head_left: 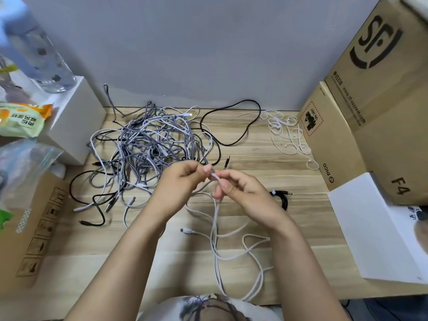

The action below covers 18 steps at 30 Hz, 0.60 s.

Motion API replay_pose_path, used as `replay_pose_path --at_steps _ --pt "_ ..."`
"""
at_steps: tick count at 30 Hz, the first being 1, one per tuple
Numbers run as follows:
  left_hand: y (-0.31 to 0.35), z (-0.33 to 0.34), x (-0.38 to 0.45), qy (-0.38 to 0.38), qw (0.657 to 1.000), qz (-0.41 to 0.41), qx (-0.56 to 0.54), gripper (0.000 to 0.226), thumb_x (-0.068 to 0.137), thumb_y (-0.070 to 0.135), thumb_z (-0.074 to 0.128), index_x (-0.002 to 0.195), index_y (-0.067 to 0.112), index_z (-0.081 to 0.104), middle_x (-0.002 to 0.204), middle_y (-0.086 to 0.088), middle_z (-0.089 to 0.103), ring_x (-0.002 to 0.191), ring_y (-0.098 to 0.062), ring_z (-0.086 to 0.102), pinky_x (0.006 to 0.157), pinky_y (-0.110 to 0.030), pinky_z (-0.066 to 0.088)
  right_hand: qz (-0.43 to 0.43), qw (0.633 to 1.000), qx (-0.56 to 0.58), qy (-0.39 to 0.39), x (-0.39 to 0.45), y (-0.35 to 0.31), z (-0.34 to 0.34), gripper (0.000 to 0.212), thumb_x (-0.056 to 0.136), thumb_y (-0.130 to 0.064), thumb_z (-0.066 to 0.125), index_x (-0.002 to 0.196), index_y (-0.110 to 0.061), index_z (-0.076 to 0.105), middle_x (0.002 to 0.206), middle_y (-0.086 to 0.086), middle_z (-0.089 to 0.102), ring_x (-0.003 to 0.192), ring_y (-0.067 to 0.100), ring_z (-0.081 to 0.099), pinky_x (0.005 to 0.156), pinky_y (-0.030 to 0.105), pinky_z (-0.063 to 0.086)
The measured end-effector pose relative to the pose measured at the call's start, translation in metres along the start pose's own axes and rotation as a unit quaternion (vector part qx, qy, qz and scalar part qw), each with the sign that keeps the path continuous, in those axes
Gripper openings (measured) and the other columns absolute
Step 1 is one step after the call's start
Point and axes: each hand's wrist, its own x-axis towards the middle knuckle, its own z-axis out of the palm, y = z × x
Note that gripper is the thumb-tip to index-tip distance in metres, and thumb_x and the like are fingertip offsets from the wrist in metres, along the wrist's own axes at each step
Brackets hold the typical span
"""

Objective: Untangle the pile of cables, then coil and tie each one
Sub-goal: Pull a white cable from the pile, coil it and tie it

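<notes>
My left hand (183,179) and right hand (240,191) pinch one white cable (216,218) mid-table — it trails toward the near edge; the tangled pile (150,144) sits back-left.

Matt wood-grain table (289,163), braided cloth-look cables (148,140), brown cardboard boxes (375,112)

I see a light wooden table (266,156) with pale grain, butted against a plain grey-blue wall (185,47) behind it. Right of the table's far edge cardboard boxes (375,93) stack up; left of it a white box (76,119) stands. Lighting looks soft, even
</notes>
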Motion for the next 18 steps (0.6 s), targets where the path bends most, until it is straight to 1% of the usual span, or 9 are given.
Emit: replay_pose_path --at_steps 3,5,6,7,9,11,13,15,18 --pt "0.011 -0.002 -0.004 -0.057 0.982 -0.088 -0.158 0.035 0.087 0.031 0.053 0.058 0.014 0.041 0.041 0.009 0.024 0.037 -0.004 0.016 0.036 -0.012 0.013 -0.005 0.995 0.090 0.051 0.002 -0.001 0.008 0.020 0.096 -0.009 0.042 0.083 -0.010 0.057 0.048 -0.013 0.042 0.045 0.004 0.042 0.055 0.021 0.047" --pt "0.014 -0.007 -0.006 -0.138 0.943 -0.161 -0.257 0.037 0.080 0.040 0.052 0.052 0.019 0.041 0.043 0.009 0.019 0.037 -0.005 0.011 0.036 -0.011 0.011 -0.006 0.987 0.146 0.062 0.003 -0.006 0.013 0.019 0.093 -0.020 0.044 0.078 -0.010 0.054 0.047 -0.013 0.032 0.039 0.002 0.029 0.041 0.017 0.032" --pt "0.013 -0.009 -0.006 -0.200 0.905 -0.191 -0.322 0.037 0.080 0.042 0.053 0.051 0.020 0.045 0.045 0.010 0.017 0.038 -0.006 0.011 0.035 -0.014 0.012 -0.004 0.985 0.160 0.064 0.003 -0.008 0.015 0.020 0.088 -0.027 0.045 0.077 -0.011 0.052 0.046 -0.013 0.029 0.038 0.001 0.024 0.038 0.015 0.023" --pt "0.012 -0.010 -0.005 -0.275 0.849 -0.203 -0.403 0.035 0.085 0.040 0.053 0.057 0.019 0.053 0.047 0.009 0.017 0.039 -0.008 0.013 0.036 -0.017 0.017 -0.004 0.985 0.160 0.062 0.004 -0.009 0.017 0.023 0.085 -0.033 0.045 0.075 -0.013 0.050 0.046 -0.014 0.028 0.038 -0.001 0.021 0.037 0.012 0.018" --pt "0.011 -0.011 -0.004 -0.382 0.706 -0.184 -0.568 0.030 0.098 0.031 0.044 0.090 0.010 0.064 0.053 0.004 0.024 0.045 -0.011 0.022 0.045 -0.021 0.023 -0.004 0.991 0.119 0.060 0.006 -0.010 0.020 0.025 0.085 -0.036 0.042 0.072 -0.015 0.048 0.044 -0.013 0.029 0.037 -0.002 0.020 0.036 0.010 0.017" --pt "0.014 -0.013 -0.002 -0.381 0.647 -0.168 -0.639 0.037 0.102 0.025 0.035 0.121 0.000 0.055 0.057 0.001 0.026 0.051 -0.013 0.024 0.052 -0.024 0.024 -0.012 0.998 0.043 0.050 0.008 -0.008 0.023 0.028 0.095 -0.029 0.041 0.070 -0.018 0.047 0.044 -0.012 0.034 0.036 -0.001 0.026 0.038 0.008 0.022" --pt "0.019 -0.014 -0.001 -0.348 0.647 -0.148 -0.662 0.044 0.101 0.019 0.036 0.137 -0.006 0.038 0.058 -0.002 0.028 0.052 -0.014 0.025 0.053 -0.025 0.023 -0.015 0.999 -0.033 0.019 0.008 -0.005 0.024 0.032 0.100 -0.025 0.041 0.068 -0.022 0.047 0.048 -0.011 0.036 0.040 -0.001 0.031 0.043 0.009 0.025" --pt "0.022 -0.011 0.002 -0.280 0.669 -0.130 -0.677 0.051 0.095 0.011 0.048 0.139 -0.007 0.032 0.055 -0.003 0.032 0.048 -0.013 0.026 0.048 -0.024 0.027 -0.005 0.996 -0.085 -0.013 0.005 -0.005 0.026 0.030 0.094 -0.031 0.044 0.065 -0.025 0.051 0.048 -0.011 0.038 0.044 -0.001 0.033 0.048 0.016 0.029" --pt "0.024 -0.004 0.001 -0.115 0.779 -0.114 -0.606 0.054 0.069 0.004 0.063 0.121 -0.004 0.050 0.055 0.001 0.052 0.035 -0.004 0.032 0.035 -0.014 0.030 0.000 0.981 -0.194 -0.029 -0.001 -0.012 0.026 0.028 0.092 -0.029 0.050 0.065 -0.031 0.053 0.047 -0.018 0.049 0.048 0.000 0.042 0.053 0.019 0.032"
